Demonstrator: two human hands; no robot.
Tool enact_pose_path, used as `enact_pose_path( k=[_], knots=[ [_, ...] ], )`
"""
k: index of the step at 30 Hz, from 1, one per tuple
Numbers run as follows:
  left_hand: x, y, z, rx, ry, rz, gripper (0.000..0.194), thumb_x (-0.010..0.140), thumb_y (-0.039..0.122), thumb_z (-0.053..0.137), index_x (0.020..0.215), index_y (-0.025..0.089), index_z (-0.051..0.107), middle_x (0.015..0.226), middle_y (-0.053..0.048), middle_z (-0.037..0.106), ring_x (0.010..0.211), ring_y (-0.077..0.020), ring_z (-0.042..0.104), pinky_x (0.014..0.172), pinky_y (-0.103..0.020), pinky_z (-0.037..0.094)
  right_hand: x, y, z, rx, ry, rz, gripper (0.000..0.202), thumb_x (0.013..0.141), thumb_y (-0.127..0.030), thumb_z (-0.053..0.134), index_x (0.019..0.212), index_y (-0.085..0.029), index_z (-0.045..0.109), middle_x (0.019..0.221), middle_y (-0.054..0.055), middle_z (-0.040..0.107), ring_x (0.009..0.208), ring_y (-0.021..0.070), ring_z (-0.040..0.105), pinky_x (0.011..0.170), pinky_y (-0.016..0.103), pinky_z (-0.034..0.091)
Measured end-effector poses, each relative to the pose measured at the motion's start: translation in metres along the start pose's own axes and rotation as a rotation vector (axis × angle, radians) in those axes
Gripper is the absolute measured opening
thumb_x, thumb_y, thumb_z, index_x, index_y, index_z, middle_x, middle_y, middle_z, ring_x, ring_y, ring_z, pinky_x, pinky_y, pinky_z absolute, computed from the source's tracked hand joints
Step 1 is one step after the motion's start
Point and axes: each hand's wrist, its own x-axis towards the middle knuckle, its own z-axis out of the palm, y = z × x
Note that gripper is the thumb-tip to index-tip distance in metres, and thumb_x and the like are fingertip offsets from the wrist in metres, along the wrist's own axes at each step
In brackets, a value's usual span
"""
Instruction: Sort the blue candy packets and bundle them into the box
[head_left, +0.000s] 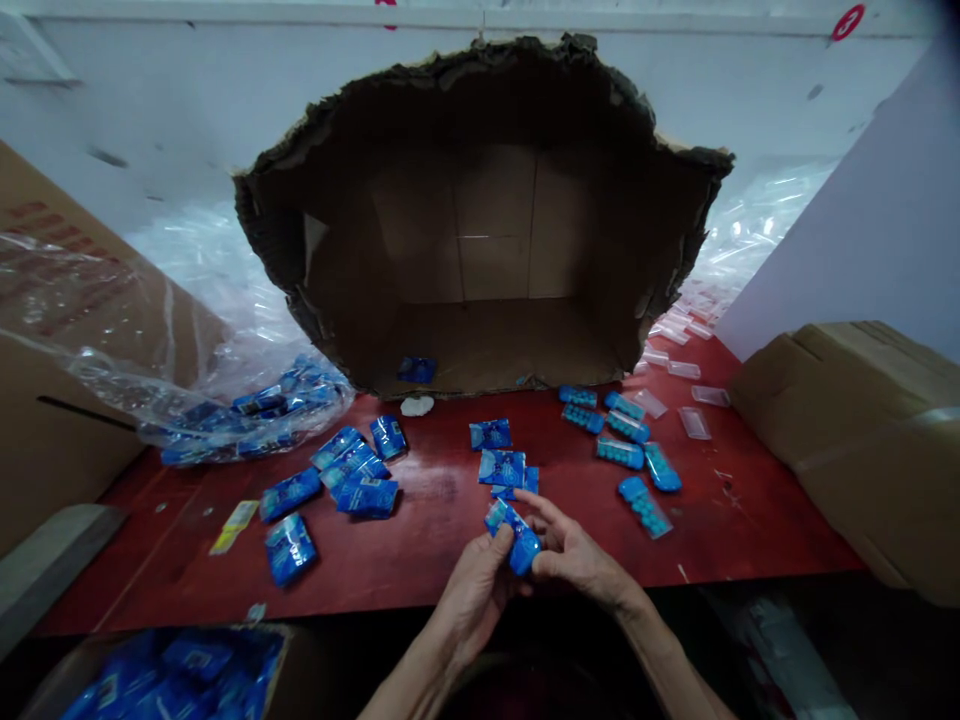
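Just above the table's front edge, my left hand (484,580) pinches a small blue packet (514,535), its thumb lying on top. My right hand (574,555) grips the same packet from the right, with its index finger stretched over the far end. The packet has a printed end and a plain, glossy blue end; whether a case sits inside it I cannot tell. Right beyond my fingers lie several flat blue printed packets (502,467). To the right are several clear cases with blue caps and blue balls (621,452). More filled blue packets (352,470) lie to the left.
A large cardboard box (495,340) with a ragged opening faces me on the red table (442,540). A clear bag of blue packets (255,410) lies left, empty clear cases (684,370) right. Cartons stand on both sides; an open box of blue packets (180,675) sits below left.
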Motion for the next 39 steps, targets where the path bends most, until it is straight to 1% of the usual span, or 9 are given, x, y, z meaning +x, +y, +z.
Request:
enact_pose_path(
  k=[6,13,16,20,24,26,30,34,39],
  knots=[
    [-0.003,0.006,-0.003,-0.009,-0.071,0.016,0.029,0.077,0.031,0.049,0.093,0.01,0.061,0.081,-0.011,0.065,0.068,-0.0157,0.059,0.057,-0.024,0.044,-0.001,-0.002,-0.001,0.015,0.052,-0.077,0.059,0.067,-0.026,0.063,0.12,-0.023,0.039,0.09,0.002,0.054,0.063,0.0079,0.049,0.054,0.019,0.039],
    [-0.008,0.005,-0.009,0.014,-0.049,0.046,0.02,0.074,0.021,0.055,0.089,0.01,0.061,0.081,-0.011,0.066,0.069,-0.0173,0.062,0.059,-0.025,0.046,-0.001,-0.004,0.011,-0.158,0.108,-0.034,0.044,0.072,-0.021,0.056,0.115,-0.023,0.045,0.085,0.0,0.055,0.072,0.0109,0.051,0.064,0.022,0.041],
    [-0.014,0.019,-0.023,-0.089,0.074,0.113,0.016,0.074,0.024,0.054,0.084,0.013,0.062,0.078,-0.008,0.068,0.069,-0.019,0.063,0.059,-0.027,0.048,0.004,-0.007,0.011,-0.443,0.191,-0.084,0.035,0.074,-0.022,0.054,0.109,-0.023,0.051,0.082,0.0,0.054,0.072,0.0121,0.05,0.067,0.024,0.041],
    [-0.023,0.065,-0.061,-0.321,0.281,0.41,0.031,0.079,0.038,0.042,0.081,0.013,0.061,0.078,-0.008,0.068,0.078,-0.0215,0.063,0.067,-0.033,0.051,0.026,-0.017,0.003,-1.004,0.423,-0.264,0.024,0.078,-0.024,0.05,0.102,-0.022,0.056,0.086,0.002,0.053,0.074,0.0143,0.05,0.071,0.026,0.04],
    [-0.026,0.092,-0.082,-0.335,0.355,0.472,0.041,0.083,0.037,0.031,0.089,0.008,0.059,0.073,-0.011,0.067,0.077,-0.0221,0.063,0.066,-0.034,0.052,0.057,-0.019,-0.005,-1.553,0.587,-0.204,0.022,0.081,-0.026,0.048,0.101,-0.024,0.056,0.091,0.005,0.055,0.086,0.0191,0.048,0.074,0.03,0.036],
    [-0.022,0.085,-0.078,-0.284,0.348,0.393,0.03,0.083,0.028,0.036,0.089,0.009,0.058,0.065,-0.008,0.067,0.071,-0.021,0.064,0.065,-0.034,0.051,0.068,-0.016,-0.006,-1.679,0.637,-0.15,0.016,0.082,-0.026,0.046,0.089,-0.024,0.06,0.087,0.005,0.057,0.085,0.0208,0.047,0.073,0.032,0.033],
    [-0.007,0.05,-0.053,-0.144,0.348,0.198,0.017,0.076,0.022,0.05,0.089,0.012,0.055,0.056,-0.003,0.063,0.058,-0.0163,0.063,0.055,-0.026,0.048,0.076,-0.009,-0.005,-1.748,0.654,-0.136,0.024,0.085,-0.02,0.039,0.073,-0.021,0.059,0.079,0.005,0.057,0.08,0.0205,0.046,0.07,0.032,0.03],
    [0.009,0.022,-0.03,-0.019,0.281,0.125,0.028,0.072,0.026,0.056,0.097,0.012,0.05,0.059,-0.002,0.063,0.044,-0.0103,0.055,0.043,-0.02,0.04,0.076,-0.006,-0.004,-1.817,0.643,-0.126,0.023,0.086,-0.016,0.036,0.075,-0.019,0.056,0.08,0.006,0.057,0.08,0.0201,0.046,0.071,0.032,0.029],
    [0.02,0.015,-0.022,0.039,0.184,0.108,0.03,0.072,0.03,0.056,0.095,0.013,0.049,0.06,-0.001,0.061,0.042,-0.0078,0.052,0.041,-0.018,0.035,0.079,-0.01,-0.008,-1.852,0.605,-0.112,0.018,0.085,-0.017,0.037,0.081,-0.016,0.055,0.083,0.009,0.057,0.081,0.0211,0.048,0.069,0.03,0.03]
  ],
)
